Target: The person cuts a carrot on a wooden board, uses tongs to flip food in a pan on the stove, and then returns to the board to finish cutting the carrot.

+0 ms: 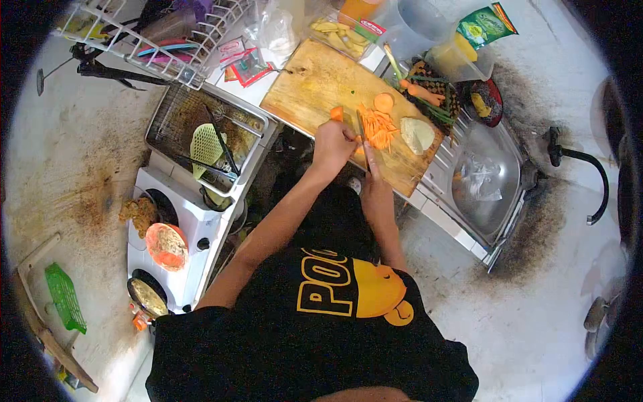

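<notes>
My left hand is closed over the wooden cutting board, its fingertips pinching a small carrot piece beside the blade. My right hand grips a kitchen knife, whose blade points away from me across the board. Thin orange carrot strips lie in a heap just right of the blade. Beyond them sits a thicker carrot chunk, and another carrot piece rests beyond my left hand. A pale, half-round vegetable like cabbage lies at the board's right. My fingers partly hide the held piece.
Right of the board is a metal sink holding a plastic bag, with a black basket of vegetables behind. A plastic tub of yellow pieces stands beyond the board. At left are a metal fryer and a white stove.
</notes>
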`<state>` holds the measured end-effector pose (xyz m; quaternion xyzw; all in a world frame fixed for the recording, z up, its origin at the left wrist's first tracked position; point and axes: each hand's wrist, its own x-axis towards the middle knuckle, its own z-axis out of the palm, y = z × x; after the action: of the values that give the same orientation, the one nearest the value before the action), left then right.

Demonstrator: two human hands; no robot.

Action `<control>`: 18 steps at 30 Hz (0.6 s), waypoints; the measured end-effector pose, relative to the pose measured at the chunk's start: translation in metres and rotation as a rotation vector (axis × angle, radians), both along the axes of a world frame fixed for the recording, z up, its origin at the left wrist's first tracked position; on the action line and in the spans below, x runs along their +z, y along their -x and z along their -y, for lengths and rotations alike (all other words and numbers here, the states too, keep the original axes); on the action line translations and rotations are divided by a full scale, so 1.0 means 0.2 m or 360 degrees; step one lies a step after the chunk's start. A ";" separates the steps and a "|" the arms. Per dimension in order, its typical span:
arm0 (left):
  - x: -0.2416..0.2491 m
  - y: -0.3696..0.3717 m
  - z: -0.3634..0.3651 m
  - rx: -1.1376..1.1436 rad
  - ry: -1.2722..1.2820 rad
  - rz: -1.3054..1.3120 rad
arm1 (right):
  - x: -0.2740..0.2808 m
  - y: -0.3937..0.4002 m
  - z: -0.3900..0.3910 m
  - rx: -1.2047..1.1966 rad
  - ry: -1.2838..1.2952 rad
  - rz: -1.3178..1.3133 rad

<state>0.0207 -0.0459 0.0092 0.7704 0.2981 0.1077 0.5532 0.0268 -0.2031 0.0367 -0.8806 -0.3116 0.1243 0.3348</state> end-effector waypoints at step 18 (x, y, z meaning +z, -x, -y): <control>-0.01 0.02 0.02 0.0032 -0.0293 0.0079 | -0.04 -0.02 -0.04 -0.0006 -0.0168 -0.0088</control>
<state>0.0158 -0.0489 0.0069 0.8121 0.2809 0.1592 0.4861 0.0307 -0.1957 0.0294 -0.8584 -0.3067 0.1313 0.3896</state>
